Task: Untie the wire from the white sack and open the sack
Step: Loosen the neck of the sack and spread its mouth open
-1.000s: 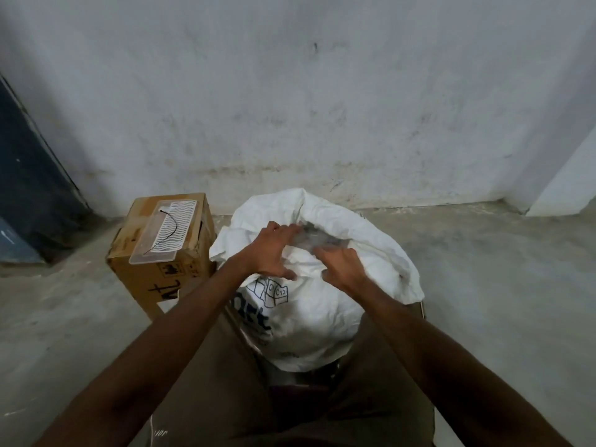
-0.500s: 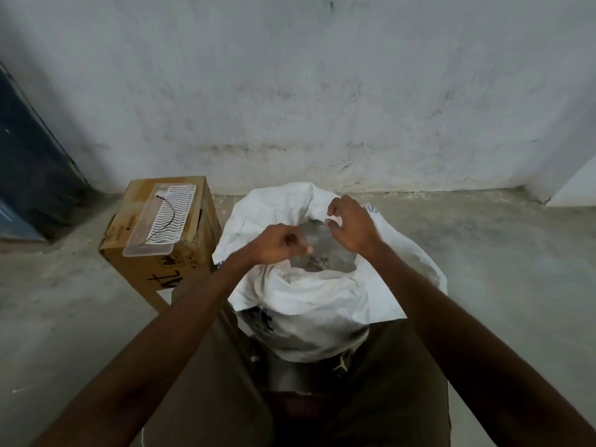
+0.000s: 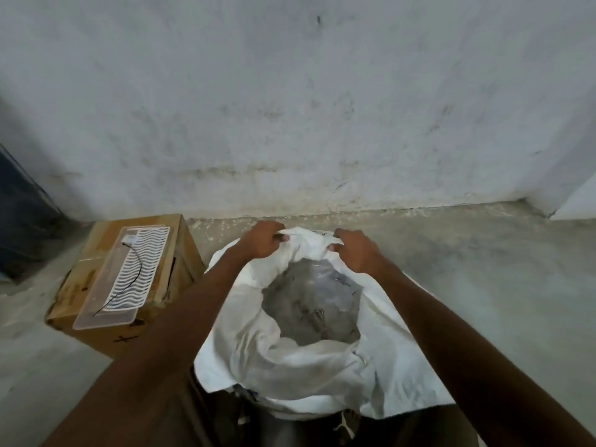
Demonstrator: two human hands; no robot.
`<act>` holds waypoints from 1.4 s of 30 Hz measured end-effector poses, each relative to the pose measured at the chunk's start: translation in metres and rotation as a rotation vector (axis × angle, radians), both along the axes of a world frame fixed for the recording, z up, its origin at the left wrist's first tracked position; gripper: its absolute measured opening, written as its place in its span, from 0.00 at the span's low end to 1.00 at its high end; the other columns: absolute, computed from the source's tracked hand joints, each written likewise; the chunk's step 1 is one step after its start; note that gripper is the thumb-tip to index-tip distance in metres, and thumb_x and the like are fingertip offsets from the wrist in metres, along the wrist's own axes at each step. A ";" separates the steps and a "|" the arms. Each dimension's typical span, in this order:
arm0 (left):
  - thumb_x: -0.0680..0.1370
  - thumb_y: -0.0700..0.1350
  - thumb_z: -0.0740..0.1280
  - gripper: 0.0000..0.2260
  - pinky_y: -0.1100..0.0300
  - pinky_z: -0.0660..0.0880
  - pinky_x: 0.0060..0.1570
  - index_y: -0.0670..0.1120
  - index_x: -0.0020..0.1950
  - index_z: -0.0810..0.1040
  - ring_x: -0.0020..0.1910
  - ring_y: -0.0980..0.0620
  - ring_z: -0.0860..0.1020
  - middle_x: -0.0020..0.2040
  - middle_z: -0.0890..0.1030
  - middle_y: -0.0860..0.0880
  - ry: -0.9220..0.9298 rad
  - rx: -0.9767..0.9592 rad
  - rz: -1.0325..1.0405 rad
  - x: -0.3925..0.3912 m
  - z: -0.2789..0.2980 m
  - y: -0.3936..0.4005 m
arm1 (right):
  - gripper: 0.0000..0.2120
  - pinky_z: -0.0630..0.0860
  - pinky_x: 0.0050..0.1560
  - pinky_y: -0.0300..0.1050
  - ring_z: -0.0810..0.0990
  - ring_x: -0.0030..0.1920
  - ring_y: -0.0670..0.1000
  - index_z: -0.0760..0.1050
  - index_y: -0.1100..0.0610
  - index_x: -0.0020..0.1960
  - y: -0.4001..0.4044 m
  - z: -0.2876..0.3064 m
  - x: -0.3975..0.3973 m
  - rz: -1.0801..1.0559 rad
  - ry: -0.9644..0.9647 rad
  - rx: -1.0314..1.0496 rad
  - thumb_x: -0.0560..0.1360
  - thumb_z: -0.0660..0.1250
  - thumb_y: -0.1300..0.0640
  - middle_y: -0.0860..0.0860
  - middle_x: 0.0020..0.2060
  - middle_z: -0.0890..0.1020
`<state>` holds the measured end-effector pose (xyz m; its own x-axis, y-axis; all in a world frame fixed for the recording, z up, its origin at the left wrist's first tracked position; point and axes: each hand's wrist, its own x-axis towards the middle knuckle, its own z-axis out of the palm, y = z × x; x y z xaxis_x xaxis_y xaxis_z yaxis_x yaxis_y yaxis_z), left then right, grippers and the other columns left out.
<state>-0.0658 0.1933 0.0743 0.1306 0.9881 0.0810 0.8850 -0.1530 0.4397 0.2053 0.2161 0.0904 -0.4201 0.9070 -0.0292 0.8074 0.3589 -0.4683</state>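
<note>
We grip the white sack's (image 3: 290, 366) far rim: left hand (image 3: 263, 241) and right hand (image 3: 356, 250) fingers curled round it, mouth gaping beneath them.

No legible txt; only blurred dark marks on cardboard box (image 3: 106, 330) front.

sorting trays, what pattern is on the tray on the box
White wavy lines on the clear tray, head view.
</note>
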 end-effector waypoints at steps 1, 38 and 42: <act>0.80 0.44 0.65 0.10 0.55 0.72 0.52 0.41 0.54 0.84 0.52 0.41 0.82 0.53 0.85 0.41 -0.083 0.008 -0.018 -0.008 0.008 0.004 | 0.08 0.72 0.49 0.47 0.81 0.50 0.56 0.78 0.56 0.55 0.003 0.015 0.006 0.026 0.085 -0.028 0.81 0.66 0.52 0.54 0.50 0.83; 0.80 0.66 0.58 0.23 0.54 0.70 0.58 0.53 0.66 0.73 0.59 0.48 0.74 0.61 0.75 0.50 -0.126 -0.258 -0.117 0.054 0.126 -0.004 | 0.22 0.69 0.41 0.48 0.74 0.35 0.50 0.69 0.57 0.37 -0.018 0.082 0.013 -0.128 0.111 -0.094 0.85 0.56 0.47 0.53 0.35 0.75; 0.82 0.54 0.56 0.13 0.51 0.73 0.47 0.47 0.52 0.75 0.48 0.41 0.79 0.48 0.80 0.46 0.019 0.006 -0.298 0.074 0.080 -0.016 | 0.21 0.79 0.58 0.57 0.80 0.49 0.54 0.76 0.63 0.59 -0.011 0.092 0.031 -0.241 0.598 -0.634 0.81 0.63 0.44 0.57 0.52 0.80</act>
<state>0.0078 0.1777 0.1541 0.4160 0.9057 0.0811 0.8091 -0.4094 0.4216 0.2366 0.2051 0.1825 -0.3262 0.8607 -0.3910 0.3853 -0.2567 -0.8864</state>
